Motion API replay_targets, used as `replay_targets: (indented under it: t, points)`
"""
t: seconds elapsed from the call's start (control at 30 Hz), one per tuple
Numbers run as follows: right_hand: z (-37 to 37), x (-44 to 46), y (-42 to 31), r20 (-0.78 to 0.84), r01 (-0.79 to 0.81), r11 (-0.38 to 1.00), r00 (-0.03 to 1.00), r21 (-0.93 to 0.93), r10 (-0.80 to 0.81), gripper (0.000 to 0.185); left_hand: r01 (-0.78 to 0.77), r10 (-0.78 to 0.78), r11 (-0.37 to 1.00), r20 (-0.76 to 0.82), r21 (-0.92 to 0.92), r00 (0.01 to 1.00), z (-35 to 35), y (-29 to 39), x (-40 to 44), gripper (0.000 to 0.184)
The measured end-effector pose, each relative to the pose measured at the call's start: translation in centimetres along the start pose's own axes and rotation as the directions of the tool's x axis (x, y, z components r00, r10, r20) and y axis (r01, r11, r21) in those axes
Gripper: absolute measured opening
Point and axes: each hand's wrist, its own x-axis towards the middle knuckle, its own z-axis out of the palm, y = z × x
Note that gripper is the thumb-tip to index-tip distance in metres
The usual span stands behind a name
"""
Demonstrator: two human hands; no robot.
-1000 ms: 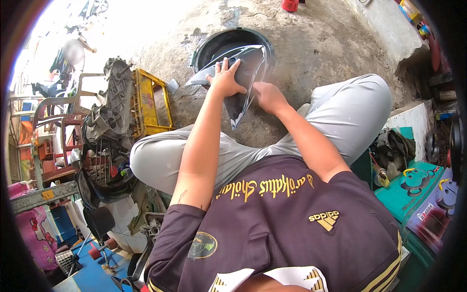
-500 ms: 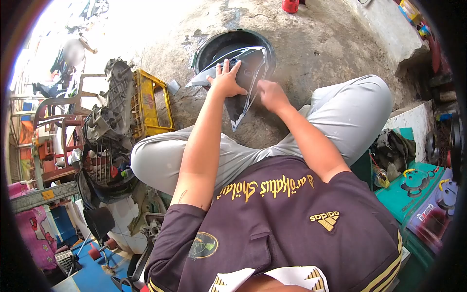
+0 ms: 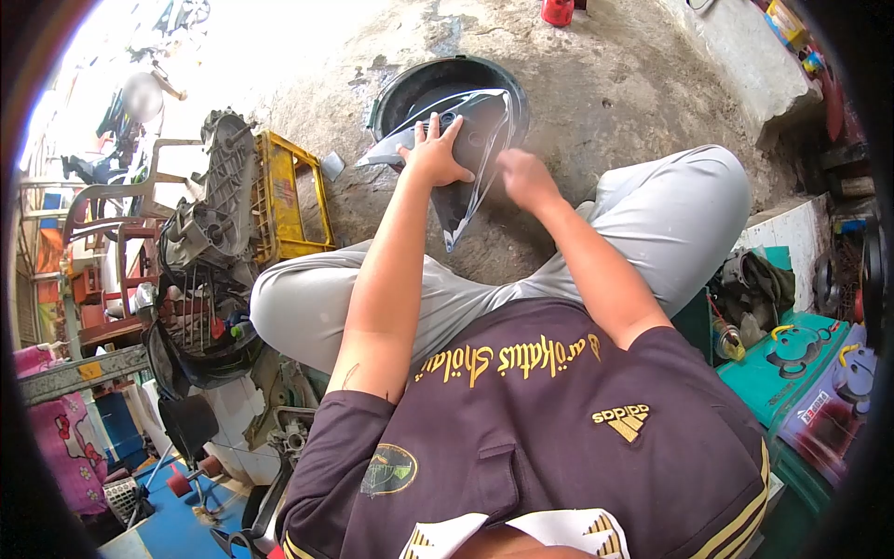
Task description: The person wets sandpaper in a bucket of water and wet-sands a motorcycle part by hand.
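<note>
A dark triangular plastic panel (image 3: 484, 140) with silver edges, resembling a motorcycle body cover, lies tilted partly across a black basin (image 3: 391, 98) between my knees. Its narrow end points down towards my lap. My left hand (image 3: 433, 158) is spread flat on the panel, fingers apart and thumb stretched out to the side. Just off the panel's right edge, my right hand (image 3: 527, 181) is curled closed and smeared by motion. Whatever its fingers may hold is hidden.
To the left stand a yellow crate (image 3: 296, 191) and a metal engine casing (image 3: 223, 182). A red container (image 3: 557, 11) sits on the concrete floor ahead. A teal case (image 3: 787, 359) lies by my right side, beneath a broken concrete ledge (image 3: 754, 65) further off.
My right hand has shifted slightly to the right and down, away from the panel's edge. My left hand and the panel stay in place.
</note>
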Motion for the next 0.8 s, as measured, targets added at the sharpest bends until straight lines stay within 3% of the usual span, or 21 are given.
replay_targets:
  t: [0.07,0.13,0.2,0.23,0.33,0.53,0.6,0.8]
  points:
    - [0.6,-0.8,-1.1,0.207,0.129,0.985,0.973,-0.115,-0.103,0.014,-0.008,0.008,1.000,-0.004,-0.002,1.000,-0.1,-0.1,0.0,0.128]
    - [0.3,-0.6,-0.6,0.179,0.146,0.984,0.976,-0.098,-0.126,0.011,-0.010,0.010,1.000,-0.014,-0.013,1.000,-0.1,-0.1,-0.2,0.127]
    - [-0.3,0.1,-0.1,0.054,0.008,1.000,0.998,0.007,-0.008,0.007,-0.009,0.008,1.000,-0.020,-0.011,1.000,-0.3,0.0,-0.3,0.127]
    - [-0.2,-0.1,-0.2,0.044,0.031,0.999,0.999,0.009,-0.031,0.006,-0.012,0.012,1.000,-0.022,-0.008,1.000,-0.2,0.0,-0.3,0.127]
    - [0.7,-1.0,-1.1,0.152,0.131,0.990,0.981,-0.054,-0.122,0.007,0.003,-0.002,1.000,0.002,-0.012,1.000,-0.4,0.1,-0.1,0.127]
    - [-0.1,-0.3,-0.4,0.030,0.038,0.999,0.999,0.006,-0.038,0.007,-0.001,0.001,1.000,-0.013,-0.016,1.000,-0.2,0.0,-0.1,0.127]
    - [0.6,-1.1,-1.1,0.164,0.135,0.991,0.978,-0.012,-0.131,0.010,-0.004,0.004,1.000,-0.010,-0.017,1.000,-0.2,0.1,-0.1,0.128]
    - [-0.1,-0.2,-0.2,0.022,0.034,0.999,0.999,-0.031,-0.033,0.008,0.000,0.000,1.000,-0.004,-0.012,1.000,-0.1,0.0,0.0,0.129]
